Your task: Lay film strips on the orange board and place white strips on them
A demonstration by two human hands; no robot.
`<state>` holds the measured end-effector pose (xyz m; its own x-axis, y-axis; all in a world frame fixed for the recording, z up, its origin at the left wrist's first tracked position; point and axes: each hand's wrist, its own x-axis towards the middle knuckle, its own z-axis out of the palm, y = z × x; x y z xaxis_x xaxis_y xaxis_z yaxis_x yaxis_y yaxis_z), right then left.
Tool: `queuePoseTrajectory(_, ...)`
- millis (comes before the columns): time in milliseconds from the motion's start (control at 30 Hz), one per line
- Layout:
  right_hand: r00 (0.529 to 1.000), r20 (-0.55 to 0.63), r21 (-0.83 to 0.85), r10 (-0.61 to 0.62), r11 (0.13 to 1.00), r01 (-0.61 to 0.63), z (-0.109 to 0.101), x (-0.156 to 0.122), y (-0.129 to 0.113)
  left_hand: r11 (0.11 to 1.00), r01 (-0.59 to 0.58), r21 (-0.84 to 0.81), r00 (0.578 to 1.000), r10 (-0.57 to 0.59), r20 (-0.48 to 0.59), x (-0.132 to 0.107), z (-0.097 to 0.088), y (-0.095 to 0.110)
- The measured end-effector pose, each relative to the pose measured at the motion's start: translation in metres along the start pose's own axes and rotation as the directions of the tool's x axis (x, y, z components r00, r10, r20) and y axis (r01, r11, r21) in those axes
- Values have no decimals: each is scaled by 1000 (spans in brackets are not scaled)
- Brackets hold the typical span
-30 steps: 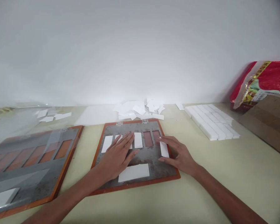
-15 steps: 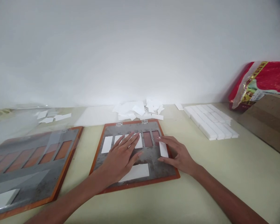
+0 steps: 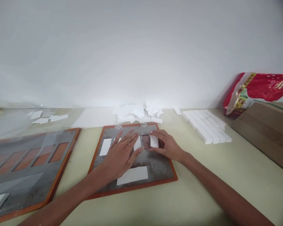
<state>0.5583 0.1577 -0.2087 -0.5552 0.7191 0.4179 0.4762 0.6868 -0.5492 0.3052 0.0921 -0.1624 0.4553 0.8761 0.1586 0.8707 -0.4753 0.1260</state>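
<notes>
1. Saw a pale counter (image 3: 207, 188) carrying everything in hand.
2. Found a second board (image 3: 49, 172) at the left, showing only bare orange slots (image 3: 58, 152); judged that row wholly left.
3. Found the slotted board (image 3: 155, 169) in the middle; judged its row at least about half done.
4. Noted a stack of white strips (image 3: 204, 125) well to the right.
5. Saw the left hand (image 3: 122, 153) laid flat across the row, grip spread wide, holding nothing visible; could not tell about the slot beneath.
6. Saw the right hand (image 3: 168, 144) at the row's right end, grip narrowed to a pinch on a small white card (image 3: 154, 141).
7. Noted a wide white piece (image 3: 132, 175) lying across the near part.
8. Counted three filled slots, including the leftmost card (image 3: 105, 147).
9. Found the fifth slot (image 3: 145, 141) bare, hence left; placed the pinched one over the last slot, but could not tell whether seated.
</notes>
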Motion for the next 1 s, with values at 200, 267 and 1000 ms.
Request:
queuePoseTrajectory(200,986,148,-20,-82,996,86,16,29,8,996,76,-45,996,-74,49,-17,-1,2)
queuePoseTrajectory(267,982,170,-19,-79,996,83,18,30,8,993,108,-51,991,-103,91,-21,3,-1)
queuePoseTrajectory(1000,990,-80,35,112,993,-109,-14,-31,28,985,-35,-166,989,57,134,45,37,-6)
